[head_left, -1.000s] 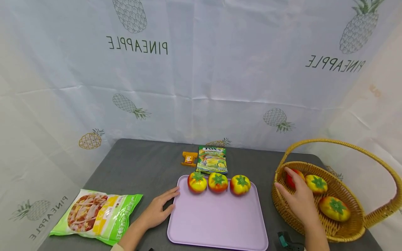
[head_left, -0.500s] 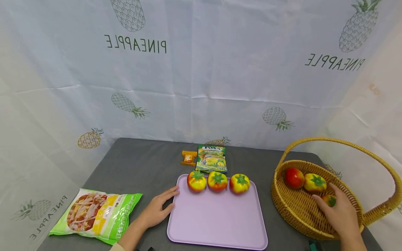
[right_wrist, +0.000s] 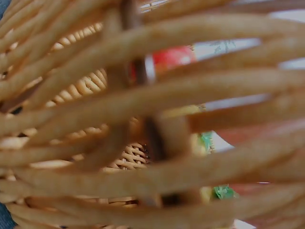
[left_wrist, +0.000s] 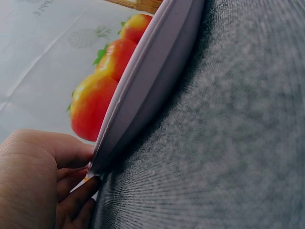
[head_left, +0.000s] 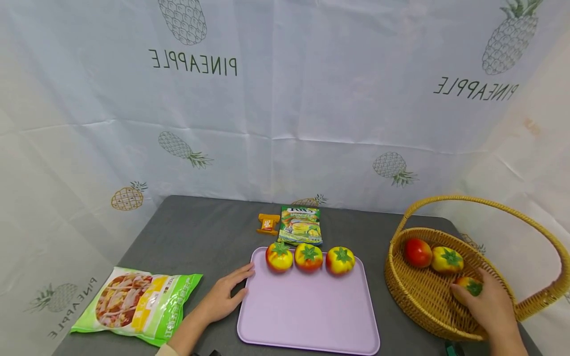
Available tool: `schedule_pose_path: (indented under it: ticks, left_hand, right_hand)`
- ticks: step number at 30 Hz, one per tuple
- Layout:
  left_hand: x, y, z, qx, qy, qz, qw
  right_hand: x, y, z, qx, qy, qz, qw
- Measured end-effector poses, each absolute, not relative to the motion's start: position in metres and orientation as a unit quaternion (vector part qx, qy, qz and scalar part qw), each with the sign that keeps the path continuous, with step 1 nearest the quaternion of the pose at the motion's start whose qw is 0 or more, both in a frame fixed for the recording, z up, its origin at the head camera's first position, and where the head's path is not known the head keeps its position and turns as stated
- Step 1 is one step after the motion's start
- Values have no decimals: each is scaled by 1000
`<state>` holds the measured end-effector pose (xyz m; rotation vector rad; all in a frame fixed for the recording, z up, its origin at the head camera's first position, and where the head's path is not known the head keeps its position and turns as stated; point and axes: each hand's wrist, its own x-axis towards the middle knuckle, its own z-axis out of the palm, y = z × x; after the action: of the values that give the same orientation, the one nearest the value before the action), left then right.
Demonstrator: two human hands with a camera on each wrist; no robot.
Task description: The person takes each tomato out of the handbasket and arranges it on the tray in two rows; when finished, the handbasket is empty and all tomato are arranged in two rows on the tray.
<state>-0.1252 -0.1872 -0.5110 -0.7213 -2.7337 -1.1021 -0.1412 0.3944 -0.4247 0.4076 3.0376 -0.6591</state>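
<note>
In the head view my right hand (head_left: 493, 307) reaches into the wicker basket (head_left: 411, 291), thumb and fingers round a yellow-red tomato (head_left: 474, 286) with a green leafy top. Two more tomatoes lie there, one red (head_left: 418, 253) and one yellow (head_left: 447, 260). Basket weave (right_wrist: 143, 176) hides this hand's grip in the right wrist view. My left hand (head_left: 226, 298) rests at the left edge of the lilac tray (head_left: 307, 311), its fingers extended and its thumb (left_wrist: 74, 150) touching the rim. Three yellow-red tomatoes (head_left: 308, 258) stand in a row along the tray's far side.
A green and white food bag (head_left: 135, 304) lies at the left of the grey table (head_left: 200, 237). Behind the tray are a green candy packet (head_left: 300, 226) and a small orange wrapped piece (head_left: 268, 224). The basket's tall handle (head_left: 481, 201) arches over its opening.
My right hand has gone from above the basket's left part to the tomato at its right side, and its fingers now hold it. The left hand and tray have stayed put.
</note>
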Motion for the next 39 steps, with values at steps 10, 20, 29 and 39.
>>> schedule_pose_path:
  ticks: [10,20,29,39]
  left_hand:
    - [-126,-188,-512,-234,-900,-364,46]
    - [-127,-187,-512,-238,-900,-362,55]
    - [-127,-187,-513,-243,-897,-363,68]
    - [-126,-187,-512,-238,-899,-364,53]
  right_hand:
    - [-144,398,-426,143,967,-204,55]
    - [-146,398,-425,104,980,-162,41]
    - [-145,397,-425,110,979,-156,65]
    - [-141,392,-426,135,981,-127,53]
